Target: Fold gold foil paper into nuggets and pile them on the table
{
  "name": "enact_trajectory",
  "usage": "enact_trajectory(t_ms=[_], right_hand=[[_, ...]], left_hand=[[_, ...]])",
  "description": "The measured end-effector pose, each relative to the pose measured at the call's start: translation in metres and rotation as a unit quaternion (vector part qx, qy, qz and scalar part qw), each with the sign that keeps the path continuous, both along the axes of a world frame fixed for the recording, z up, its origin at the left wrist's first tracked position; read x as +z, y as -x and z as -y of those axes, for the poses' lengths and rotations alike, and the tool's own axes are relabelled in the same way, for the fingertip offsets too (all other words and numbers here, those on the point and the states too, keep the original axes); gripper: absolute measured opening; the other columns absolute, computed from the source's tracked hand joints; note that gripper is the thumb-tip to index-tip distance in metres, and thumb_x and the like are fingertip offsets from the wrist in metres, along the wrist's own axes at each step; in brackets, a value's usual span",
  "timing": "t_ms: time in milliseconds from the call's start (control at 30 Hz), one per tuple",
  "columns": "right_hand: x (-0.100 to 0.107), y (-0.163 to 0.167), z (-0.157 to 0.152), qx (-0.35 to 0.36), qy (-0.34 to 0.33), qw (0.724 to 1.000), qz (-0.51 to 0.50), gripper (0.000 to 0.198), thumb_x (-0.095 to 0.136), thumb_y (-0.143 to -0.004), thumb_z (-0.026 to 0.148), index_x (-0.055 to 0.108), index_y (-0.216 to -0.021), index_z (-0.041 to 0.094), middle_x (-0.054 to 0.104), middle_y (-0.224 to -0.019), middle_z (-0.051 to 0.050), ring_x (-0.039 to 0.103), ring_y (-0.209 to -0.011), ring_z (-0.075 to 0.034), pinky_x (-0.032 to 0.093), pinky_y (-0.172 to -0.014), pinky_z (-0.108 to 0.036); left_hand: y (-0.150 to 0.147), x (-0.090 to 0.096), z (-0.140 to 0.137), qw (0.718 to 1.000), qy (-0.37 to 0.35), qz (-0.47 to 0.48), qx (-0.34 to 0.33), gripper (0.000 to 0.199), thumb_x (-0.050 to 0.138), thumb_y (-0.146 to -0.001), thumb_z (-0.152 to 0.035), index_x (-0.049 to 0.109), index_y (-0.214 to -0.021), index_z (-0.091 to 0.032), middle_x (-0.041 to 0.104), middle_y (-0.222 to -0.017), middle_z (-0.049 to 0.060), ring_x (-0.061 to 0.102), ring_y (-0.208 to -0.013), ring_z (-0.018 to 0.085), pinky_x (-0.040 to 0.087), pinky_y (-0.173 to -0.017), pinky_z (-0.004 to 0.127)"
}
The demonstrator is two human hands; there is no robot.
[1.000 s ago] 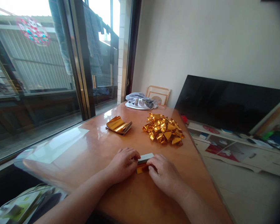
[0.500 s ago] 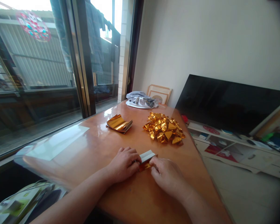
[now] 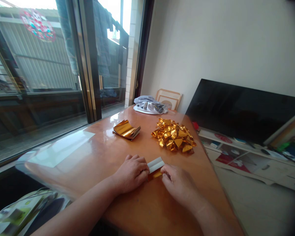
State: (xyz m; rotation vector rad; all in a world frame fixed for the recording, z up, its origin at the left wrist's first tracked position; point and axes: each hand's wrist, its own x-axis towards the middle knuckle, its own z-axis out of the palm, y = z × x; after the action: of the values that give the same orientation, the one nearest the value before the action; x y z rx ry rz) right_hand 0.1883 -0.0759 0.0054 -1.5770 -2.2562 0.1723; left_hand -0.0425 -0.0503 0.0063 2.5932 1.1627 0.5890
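Between my hands, low over the wooden table [image 3: 98, 160], is a sheet of gold foil paper [image 3: 156, 165], partly folded, its pale inner side facing up and a gold strip along the near edge. My left hand [image 3: 134, 173] is closed on its left end, fingers curled. At the right end, my right hand [image 3: 177, 180] pinches the paper between thumb and bent forefinger. Farther back lies a stack of flat gold foil sheets [image 3: 126, 129]. To its right sits a heap of folded gold foil pieces [image 3: 174, 135].
Grey and white cloth [image 3: 149, 105] lies at the table's far end, near wooden frames [image 3: 169, 98]. A large black television [image 3: 241, 111] stands on a white cabinet [image 3: 255, 167] to the right. Glass sliding doors [image 3: 85, 65] are on the left.
My right hand has shifted slightly along the paper's right end, and more of the gold strip shows. The left hand keeps its hold. The view has moved a little.
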Motion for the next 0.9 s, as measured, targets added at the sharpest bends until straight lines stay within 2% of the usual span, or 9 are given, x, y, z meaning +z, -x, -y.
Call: enact_trajectory(t_ms=[133,200,300,367,533,667,767,900], right_hand=[[-0.005,0.001,-0.002,0.021,0.020,1.000,0.006,0.027,0.053,-0.086,0.015,0.069,-0.104,0.028,0.076,-0.095,-0.002,0.069,-0.086,-0.020,0.042,-0.072,-0.027],[-0.007,0.002,-0.002,0.021,0.030,0.999,0.016,0.028,0.054,-0.087,0.016,0.070,-0.107,0.028,0.076,-0.096,-0.003,0.070,-0.087,-0.021,0.043,-0.073,-0.028],[-0.008,0.004,-0.001,0.022,0.033,0.999,0.021,0.030,0.054,-0.089,0.017,0.069,-0.113,0.028,0.076,-0.098,-0.005,0.070,-0.090,-0.022,0.045,-0.077,-0.029],[-0.008,0.004,0.000,0.022,0.033,0.999,0.020,0.032,0.054,-0.090,0.018,0.069,-0.116,0.028,0.076,-0.099,-0.005,0.070,-0.092,-0.023,0.046,-0.080,-0.030],[-0.006,0.005,0.000,0.015,0.032,0.999,0.020,0.023,0.055,-0.091,0.020,0.070,-0.107,0.027,0.072,-0.095,-0.005,0.068,-0.088,-0.022,0.045,-0.075,-0.029],[-0.003,0.008,0.000,0.009,-0.009,1.000,0.020,0.013,0.059,-0.089,0.021,0.070,-0.093,0.026,0.066,-0.093,-0.005,0.063,-0.089,-0.022,0.044,-0.075,-0.030],[-0.002,0.012,0.001,0.048,-0.036,0.998,0.000,0.011,0.063,-0.087,0.020,0.069,-0.095,0.026,0.065,-0.097,-0.005,0.059,-0.094,-0.023,0.045,-0.083,-0.033],[-0.003,0.017,0.003,0.090,-0.019,0.995,-0.028,0.015,0.070,-0.084,0.022,0.067,-0.098,0.027,0.067,-0.099,-0.002,0.058,-0.094,-0.022,0.045,-0.086,-0.034]], left_hand=[[0.001,0.001,0.000,1.000,0.003,0.002,-0.005,0.034,0.041,-0.101,-0.032,0.068,-0.083,-0.024,0.067,-0.092,0.003,0.055,-0.088,0.020,0.033,-0.083,0.036],[0.000,0.000,-0.001,1.000,0.009,0.015,0.001,0.032,0.042,-0.101,-0.033,0.068,-0.085,-0.024,0.068,-0.093,0.003,0.056,-0.089,0.020,0.034,-0.084,0.036],[0.000,-0.004,-0.001,0.998,0.022,0.051,0.026,0.016,0.053,-0.093,-0.028,0.068,-0.101,-0.026,0.070,-0.096,0.002,0.058,-0.091,0.021,0.035,-0.086,0.036],[-0.001,-0.006,-0.002,0.997,0.025,0.062,0.033,0.022,0.058,-0.089,-0.024,0.067,-0.109,-0.028,0.071,-0.098,0.001,0.059,-0.093,0.022,0.035,-0.087,0.036],[0.001,-0.007,-0.004,0.999,0.020,0.024,0.009,0.019,0.056,-0.090,-0.022,0.074,-0.092,-0.029,0.069,-0.096,0.002,0.059,-0.093,0.021,0.034,-0.086,0.037],[0.002,-0.008,-0.007,0.999,0.038,0.025,0.013,0.023,0.056,-0.085,-0.017,0.075,-0.089,-0.028,0.068,-0.097,0.002,0.059,-0.096,0.022,0.035,-0.088,0.036],[0.002,-0.009,-0.010,0.998,0.061,0.028,0.015,0.027,0.054,-0.084,-0.014,0.076,-0.092,-0.029,0.069,-0.100,0.001,0.060,-0.099,0.023,0.036,-0.091,0.037],[0.002,-0.010,-0.011,0.997,0.068,0.033,0.016,0.033,0.051,-0.082,-0.009,0.075,-0.093,-0.030,0.069,-0.101,0.000,0.060,-0.100,0.023,0.036,-0.091,0.037]])
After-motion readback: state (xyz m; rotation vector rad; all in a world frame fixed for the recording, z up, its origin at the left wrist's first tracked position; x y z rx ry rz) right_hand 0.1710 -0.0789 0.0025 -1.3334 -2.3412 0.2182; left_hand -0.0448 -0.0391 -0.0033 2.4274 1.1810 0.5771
